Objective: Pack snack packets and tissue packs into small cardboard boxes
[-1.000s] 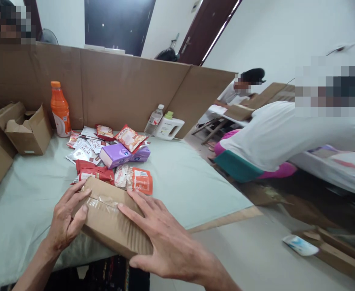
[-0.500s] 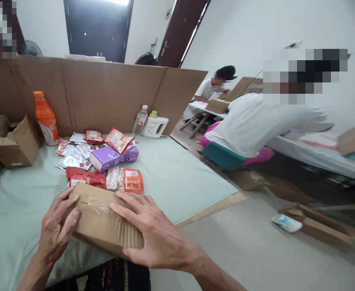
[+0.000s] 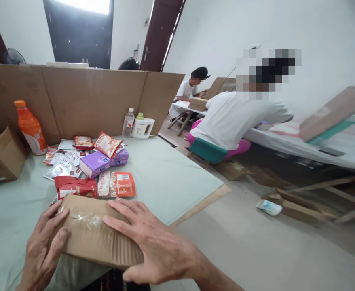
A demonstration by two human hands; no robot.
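Observation:
A closed brown cardboard box (image 3: 92, 236) with clear tape across its top sits at the near table edge, between my two hands. My left hand (image 3: 44, 244) grips its left end, fingers over the top edge and thumb along the near side. Over the right end lies my right hand (image 3: 156, 244), fingers spread across the top and thumb down at the near corner. Just beyond the box are a red snack bag (image 3: 76, 187), an orange and white snack pouch (image 3: 123, 184), purple tissue packs (image 3: 94, 163), silver sachets (image 3: 64, 165) and a red and white packet (image 3: 107, 144).
An orange bottle (image 3: 30, 127), a clear water bottle (image 3: 128, 123) and a white jug (image 3: 143, 127) stand before a cardboard partition (image 3: 95, 101). An open box (image 3: 6, 157) is at left. A seated person (image 3: 229, 117) works at another table on the right; open cartons (image 3: 301, 206) lie on the floor.
The view has turned right, so the table things appear farther left. Both hands stay on the taped box, which has hardly moved between them.

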